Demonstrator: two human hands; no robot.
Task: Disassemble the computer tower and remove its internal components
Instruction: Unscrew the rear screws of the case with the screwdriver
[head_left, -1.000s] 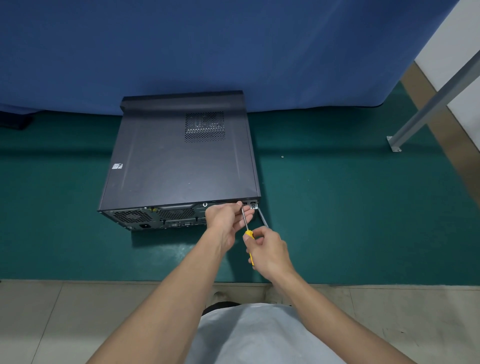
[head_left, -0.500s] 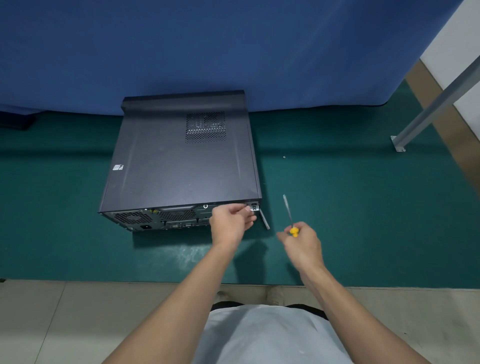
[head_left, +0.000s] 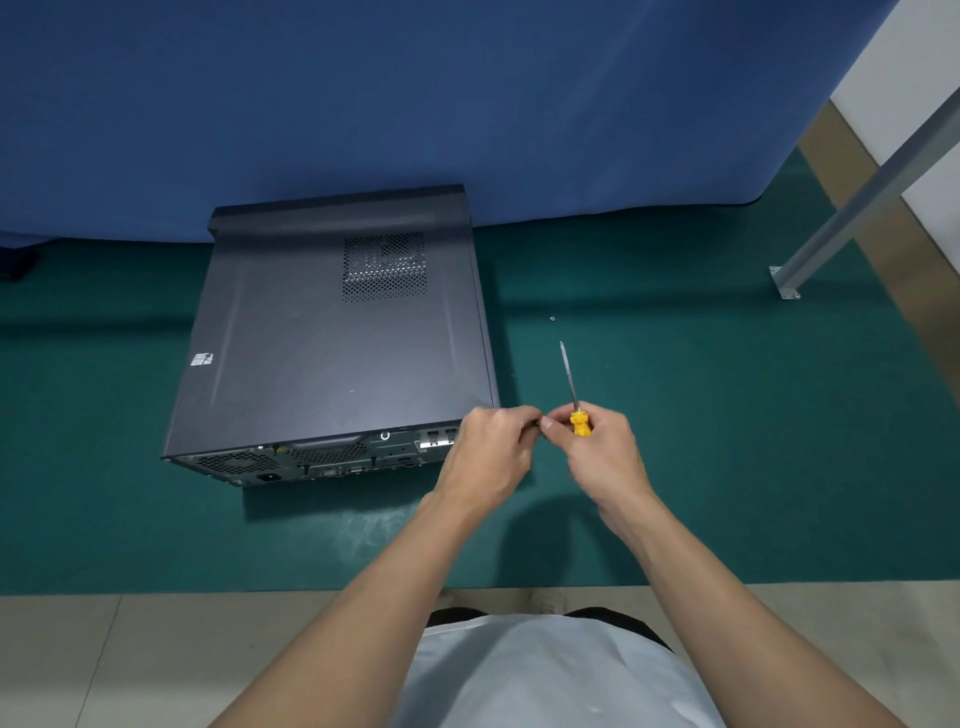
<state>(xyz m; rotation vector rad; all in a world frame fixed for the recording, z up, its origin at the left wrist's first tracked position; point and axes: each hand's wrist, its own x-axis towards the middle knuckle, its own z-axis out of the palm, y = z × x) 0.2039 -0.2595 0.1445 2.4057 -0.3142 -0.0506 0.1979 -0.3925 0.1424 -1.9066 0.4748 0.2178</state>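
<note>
computer tower (head_left: 332, 332) on its side, rear facing the person. at its near right corner, left hand (head_left: 493, 449) pinches a small dark piece (head_left: 536, 422), likely a screw; right hand (head_left: 605, 457) grips a screwdriver (head_left: 580, 425). probably best set the piece down beside the tower.

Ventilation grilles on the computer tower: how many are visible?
3. One square grille on the computer tower's upward panel, far right; two on the rear face, a fan grille at its left end and a mesh grille beside it. Unseen sides may hide more.
</note>
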